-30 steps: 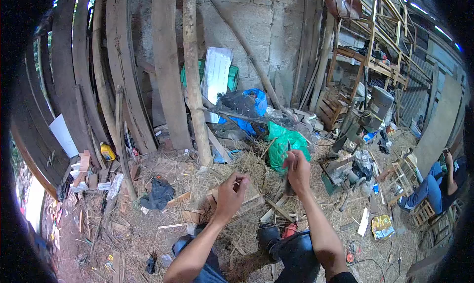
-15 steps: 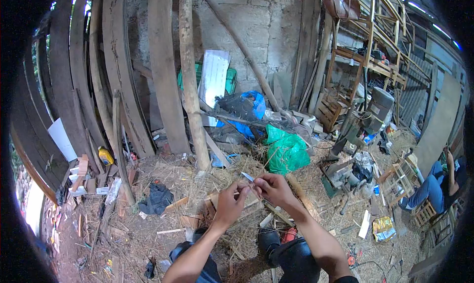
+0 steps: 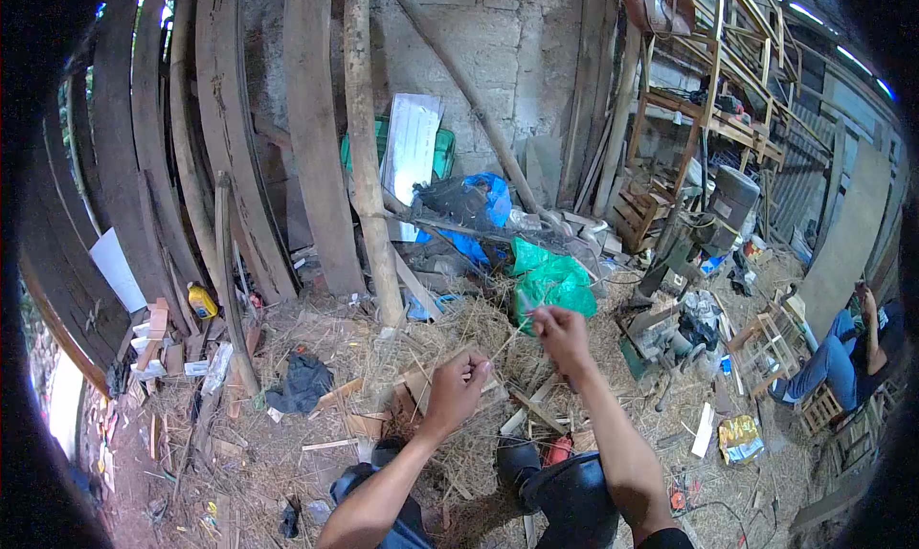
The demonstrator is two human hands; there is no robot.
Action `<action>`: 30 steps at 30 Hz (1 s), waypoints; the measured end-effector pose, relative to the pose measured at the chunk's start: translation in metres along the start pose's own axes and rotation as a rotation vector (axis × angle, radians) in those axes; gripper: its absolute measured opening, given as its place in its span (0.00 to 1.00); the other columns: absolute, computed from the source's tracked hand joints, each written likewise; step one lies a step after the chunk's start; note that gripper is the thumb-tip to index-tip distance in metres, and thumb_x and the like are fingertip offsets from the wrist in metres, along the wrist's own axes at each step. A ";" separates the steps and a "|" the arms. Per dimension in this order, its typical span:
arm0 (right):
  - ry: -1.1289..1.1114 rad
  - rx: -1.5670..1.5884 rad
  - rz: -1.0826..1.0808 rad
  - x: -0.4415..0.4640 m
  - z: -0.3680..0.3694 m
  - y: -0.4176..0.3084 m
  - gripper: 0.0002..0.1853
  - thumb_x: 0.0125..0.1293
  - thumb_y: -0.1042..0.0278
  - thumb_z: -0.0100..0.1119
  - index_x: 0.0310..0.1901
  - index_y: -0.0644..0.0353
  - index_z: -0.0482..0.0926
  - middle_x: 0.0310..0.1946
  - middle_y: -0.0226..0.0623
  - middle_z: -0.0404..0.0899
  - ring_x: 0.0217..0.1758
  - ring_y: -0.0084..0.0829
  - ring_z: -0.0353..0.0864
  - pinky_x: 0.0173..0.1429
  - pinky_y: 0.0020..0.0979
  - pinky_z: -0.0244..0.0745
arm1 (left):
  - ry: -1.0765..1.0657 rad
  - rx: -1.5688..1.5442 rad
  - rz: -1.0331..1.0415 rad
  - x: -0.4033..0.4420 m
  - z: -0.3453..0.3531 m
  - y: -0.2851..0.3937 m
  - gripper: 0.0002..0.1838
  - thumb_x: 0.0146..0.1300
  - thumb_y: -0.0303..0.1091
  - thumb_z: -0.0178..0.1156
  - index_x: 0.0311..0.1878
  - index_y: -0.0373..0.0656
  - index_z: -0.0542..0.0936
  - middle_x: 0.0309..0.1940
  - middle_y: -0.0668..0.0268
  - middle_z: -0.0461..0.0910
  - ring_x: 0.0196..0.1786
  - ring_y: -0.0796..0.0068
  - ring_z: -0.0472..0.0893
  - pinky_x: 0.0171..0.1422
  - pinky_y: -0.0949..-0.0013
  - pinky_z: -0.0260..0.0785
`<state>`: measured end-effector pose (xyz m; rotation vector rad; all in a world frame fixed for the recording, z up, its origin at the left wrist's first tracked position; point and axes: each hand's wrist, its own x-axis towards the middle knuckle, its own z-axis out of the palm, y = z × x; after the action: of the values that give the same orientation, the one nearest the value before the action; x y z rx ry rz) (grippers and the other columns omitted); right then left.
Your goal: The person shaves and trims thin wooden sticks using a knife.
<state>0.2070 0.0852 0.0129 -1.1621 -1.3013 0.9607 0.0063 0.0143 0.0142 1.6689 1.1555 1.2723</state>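
Note:
My left hand (image 3: 457, 388) is closed in a pinch above the straw-strewn floor, left of centre; whatever it pinches is too small to make out. To its right and higher, my right hand (image 3: 563, 340) grips a small knife (image 3: 526, 305), its blade blurred and pointing up and left. The two hands are apart. Just behind my right hand lies a green plastic bag (image 3: 560, 286).
A wooden pole (image 3: 369, 195) rises beyond my left hand. On the right stand a machine (image 3: 729, 209) and a wooden rack (image 3: 704, 128). A seated person (image 3: 838, 358) is at the far right. Wood scraps and a black plastic piece (image 3: 302, 384) lie left.
From together at the centre half a second ago, my hands have moved apart; my right hand went up and right with the knife. The camera view has shifted slightly.

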 end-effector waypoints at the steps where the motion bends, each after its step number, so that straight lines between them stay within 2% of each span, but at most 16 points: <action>1: -0.001 0.000 -0.001 0.004 -0.011 0.003 0.11 0.67 0.65 0.53 0.30 0.61 0.79 0.18 0.21 0.69 0.18 0.13 0.61 0.20 0.19 0.53 | -0.012 0.018 -0.014 -0.002 -0.001 0.002 0.08 0.63 0.31 0.56 0.36 0.36 0.77 0.30 0.61 0.80 0.35 0.75 0.79 0.44 0.69 0.71; 3: 0.229 0.148 0.116 0.012 -0.035 0.007 0.10 0.67 0.64 0.53 0.36 0.61 0.80 0.17 0.20 0.68 0.17 0.14 0.62 0.19 0.18 0.53 | -0.016 0.025 -0.027 -0.006 -0.007 -0.013 0.08 0.63 0.31 0.56 0.37 0.36 0.78 0.30 0.61 0.80 0.35 0.75 0.79 0.44 0.70 0.71; 6: 0.234 0.153 0.011 0.006 -0.044 0.018 0.10 0.68 0.64 0.52 0.40 0.60 0.80 0.18 0.21 0.69 0.18 0.14 0.63 0.18 0.18 0.54 | -0.021 -0.006 -0.088 -0.001 -0.014 -0.034 0.08 0.64 0.32 0.56 0.38 0.36 0.78 0.28 0.63 0.79 0.32 0.78 0.77 0.40 0.72 0.69; 8: 0.004 0.130 0.004 -0.015 -0.017 0.002 0.11 0.69 0.63 0.51 0.41 0.60 0.79 0.20 0.21 0.70 0.19 0.14 0.64 0.19 0.19 0.55 | -0.030 -0.054 -0.140 0.002 -0.014 -0.035 0.09 0.64 0.32 0.55 0.38 0.36 0.79 0.26 0.66 0.77 0.30 0.80 0.75 0.37 0.73 0.68; 10: -0.245 0.107 0.090 -0.039 0.022 -0.029 0.12 0.69 0.61 0.52 0.39 0.60 0.79 0.21 0.20 0.71 0.20 0.13 0.64 0.21 0.19 0.56 | -0.093 -0.190 -0.226 0.007 -0.011 -0.030 0.10 0.66 0.36 0.54 0.38 0.39 0.78 0.23 0.74 0.71 0.22 0.87 0.65 0.26 0.79 0.57; 11: -0.240 0.107 0.087 -0.039 0.028 -0.022 0.12 0.69 0.61 0.52 0.39 0.60 0.79 0.21 0.20 0.71 0.20 0.13 0.64 0.21 0.19 0.56 | -0.097 -0.189 -0.222 0.007 -0.009 -0.028 0.10 0.66 0.36 0.54 0.38 0.39 0.78 0.23 0.74 0.71 0.22 0.87 0.65 0.26 0.79 0.57; 13: -0.431 0.088 0.086 -0.034 0.039 0.000 0.12 0.68 0.60 0.53 0.37 0.60 0.79 0.21 0.20 0.71 0.20 0.13 0.65 0.22 0.19 0.57 | -0.113 -0.313 -0.252 0.005 -0.008 -0.026 0.11 0.66 0.37 0.54 0.39 0.39 0.78 0.23 0.75 0.69 0.23 0.87 0.65 0.27 0.80 0.57; 15: -0.442 0.045 0.073 -0.025 0.031 0.001 0.13 0.68 0.60 0.53 0.35 0.60 0.78 0.21 0.20 0.71 0.19 0.13 0.63 0.22 0.19 0.56 | -0.147 -0.351 -0.244 0.006 -0.010 -0.026 0.10 0.66 0.37 0.54 0.39 0.39 0.78 0.24 0.75 0.70 0.24 0.87 0.66 0.28 0.80 0.58; 17: -0.188 0.152 0.157 -0.016 0.021 -0.006 0.12 0.68 0.60 0.53 0.34 0.60 0.79 0.21 0.20 0.71 0.18 0.12 0.62 0.21 0.19 0.55 | -0.190 -0.396 -0.242 0.004 -0.008 -0.030 0.10 0.66 0.36 0.54 0.39 0.39 0.78 0.24 0.75 0.71 0.25 0.86 0.67 0.28 0.80 0.59; 18: -0.181 0.152 0.159 -0.018 0.020 -0.006 0.12 0.68 0.60 0.53 0.34 0.60 0.79 0.21 0.20 0.71 0.18 0.12 0.62 0.21 0.19 0.55 | -0.157 -0.284 -0.219 0.004 -0.006 -0.034 0.10 0.66 0.36 0.55 0.38 0.39 0.78 0.24 0.74 0.71 0.25 0.86 0.68 0.29 0.79 0.60; 20: -0.228 0.151 0.188 -0.021 0.019 -0.007 0.12 0.68 0.61 0.52 0.33 0.60 0.79 0.20 0.20 0.70 0.19 0.13 0.61 0.22 0.19 0.54 | -0.122 -0.176 -0.194 0.006 -0.002 -0.038 0.09 0.65 0.36 0.56 0.38 0.39 0.78 0.24 0.74 0.72 0.26 0.85 0.69 0.30 0.79 0.61; 22: -0.360 0.016 0.112 -0.026 0.028 0.006 0.13 0.69 0.61 0.52 0.31 0.60 0.78 0.19 0.20 0.69 0.19 0.12 0.62 0.22 0.19 0.55 | -0.005 0.038 -0.063 0.007 -0.001 -0.037 0.08 0.64 0.32 0.54 0.35 0.36 0.76 0.28 0.65 0.80 0.35 0.77 0.79 0.40 0.72 0.69; 26: -0.390 0.062 0.170 -0.030 0.041 0.008 0.13 0.68 0.61 0.53 0.30 0.60 0.77 0.18 0.20 0.69 0.18 0.14 0.62 0.21 0.21 0.55 | 0.030 0.008 -0.003 0.007 -0.001 -0.029 0.08 0.64 0.31 0.55 0.35 0.36 0.76 0.26 0.66 0.79 0.34 0.79 0.78 0.40 0.72 0.69; 27: -0.393 0.061 0.173 -0.026 0.038 0.006 0.13 0.68 0.61 0.53 0.30 0.60 0.77 0.18 0.20 0.69 0.18 0.14 0.62 0.21 0.21 0.55 | -0.009 -0.017 -0.102 0.009 -0.002 -0.027 0.08 0.64 0.31 0.55 0.35 0.35 0.76 0.26 0.66 0.78 0.33 0.79 0.77 0.39 0.72 0.69; 28: -0.280 -0.004 0.168 -0.022 0.034 0.004 0.12 0.68 0.61 0.53 0.31 0.60 0.78 0.19 0.20 0.69 0.18 0.13 0.62 0.21 0.20 0.54 | -0.052 -0.043 -0.203 0.008 -0.002 -0.027 0.07 0.64 0.31 0.55 0.35 0.35 0.76 0.26 0.67 0.78 0.31 0.79 0.76 0.39 0.72 0.68; 30: -0.088 0.040 0.163 -0.005 0.010 0.016 0.11 0.67 0.62 0.54 0.33 0.61 0.79 0.20 0.21 0.70 0.18 0.13 0.63 0.20 0.20 0.54 | -0.078 -0.075 -0.171 -0.002 -0.006 -0.028 0.08 0.64 0.31 0.55 0.35 0.35 0.76 0.26 0.67 0.77 0.31 0.80 0.75 0.39 0.73 0.67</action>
<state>0.1987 0.0839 -0.0044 -1.2210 -1.2651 1.1634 -0.0055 0.0220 -0.0105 1.5170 1.1628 1.1208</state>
